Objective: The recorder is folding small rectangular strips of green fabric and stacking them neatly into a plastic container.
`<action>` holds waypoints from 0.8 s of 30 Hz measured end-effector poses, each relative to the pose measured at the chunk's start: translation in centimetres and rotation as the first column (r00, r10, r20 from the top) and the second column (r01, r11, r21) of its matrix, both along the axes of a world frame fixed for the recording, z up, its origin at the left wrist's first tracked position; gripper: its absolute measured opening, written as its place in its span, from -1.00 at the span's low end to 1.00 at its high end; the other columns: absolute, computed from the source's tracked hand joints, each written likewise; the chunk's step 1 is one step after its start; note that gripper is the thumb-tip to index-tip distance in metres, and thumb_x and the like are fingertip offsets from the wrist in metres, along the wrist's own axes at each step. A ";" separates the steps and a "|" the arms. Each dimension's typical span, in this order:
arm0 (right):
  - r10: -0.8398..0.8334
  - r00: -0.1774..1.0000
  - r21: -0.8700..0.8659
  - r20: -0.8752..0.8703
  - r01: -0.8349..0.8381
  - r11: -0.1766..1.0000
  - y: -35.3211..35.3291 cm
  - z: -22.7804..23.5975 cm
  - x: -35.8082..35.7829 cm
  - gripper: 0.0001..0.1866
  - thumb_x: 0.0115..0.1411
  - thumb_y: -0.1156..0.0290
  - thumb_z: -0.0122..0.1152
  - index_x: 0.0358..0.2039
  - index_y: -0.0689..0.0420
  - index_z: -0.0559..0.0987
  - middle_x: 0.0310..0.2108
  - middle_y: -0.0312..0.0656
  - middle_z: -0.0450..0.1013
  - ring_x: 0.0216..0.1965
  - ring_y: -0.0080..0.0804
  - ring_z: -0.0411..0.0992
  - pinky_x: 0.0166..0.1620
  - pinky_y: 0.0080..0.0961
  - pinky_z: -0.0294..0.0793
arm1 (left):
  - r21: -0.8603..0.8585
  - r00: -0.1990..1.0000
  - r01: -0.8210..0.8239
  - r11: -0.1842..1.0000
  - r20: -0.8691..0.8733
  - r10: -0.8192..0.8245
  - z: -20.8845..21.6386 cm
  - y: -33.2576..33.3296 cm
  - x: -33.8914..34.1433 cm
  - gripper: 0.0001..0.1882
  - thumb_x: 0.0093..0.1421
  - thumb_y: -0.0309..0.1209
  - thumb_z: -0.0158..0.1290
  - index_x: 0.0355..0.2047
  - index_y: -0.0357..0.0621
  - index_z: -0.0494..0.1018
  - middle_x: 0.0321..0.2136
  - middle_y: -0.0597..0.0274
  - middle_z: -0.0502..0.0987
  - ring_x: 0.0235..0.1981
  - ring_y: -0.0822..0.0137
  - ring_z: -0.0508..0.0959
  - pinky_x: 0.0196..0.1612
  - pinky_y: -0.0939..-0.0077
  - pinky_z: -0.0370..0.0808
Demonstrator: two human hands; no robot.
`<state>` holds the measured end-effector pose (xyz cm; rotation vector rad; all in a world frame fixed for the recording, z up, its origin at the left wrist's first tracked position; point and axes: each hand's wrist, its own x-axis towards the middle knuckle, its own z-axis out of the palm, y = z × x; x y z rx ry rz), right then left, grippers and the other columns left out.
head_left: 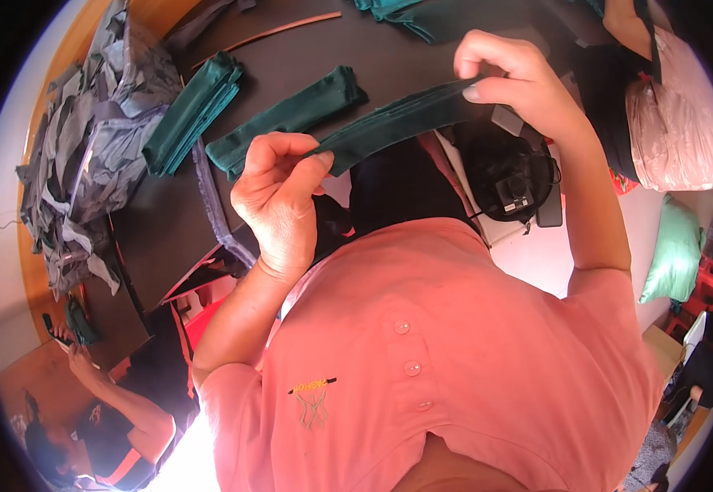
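A long strip of folded dark green cloth point(406, 125) is stretched between my two hands, in front of my body. My left hand point(278, 193) pinches its left end between thumb and fingers. At its right end, my right hand point(516, 82) grips the cloth the same way, a little farther off. Several layers show along the strip's upper edge. Just beyond my left hand lies a folded green cloth bundle point(291, 115) on the dark table point(291, 49). Another stack of folded green cloth point(192, 115) lies to its left.
A heap of grey cloth scraps point(94, 148) rises at the left edge. More green cloth point(397, 15) and a thin brown strip point(278, 31) lie at the back. A black bag point(508, 168) sits right of my lap. Other people point(110, 426) are at lower left and upper right.
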<state>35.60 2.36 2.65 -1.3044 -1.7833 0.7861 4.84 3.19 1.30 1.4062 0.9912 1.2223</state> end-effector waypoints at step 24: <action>-0.195 0.901 -0.225 -0.387 0.113 0.968 7.0 1.0 -11.7 -0.91 0.24 0.52 0.27 -0.33 0.26 0.69 -0.51 -0.26 0.56 -0.62 -0.60 0.38 -0.53 -0.68 0.33 | -0.162 0.975 -0.160 0.974 -0.177 0.131 3.4 9.0 -9.1 -0.89 0.07 -0.62 0.16 -0.34 -0.33 0.56 -0.53 0.20 0.58 -0.67 0.40 0.52 -0.66 0.61 0.30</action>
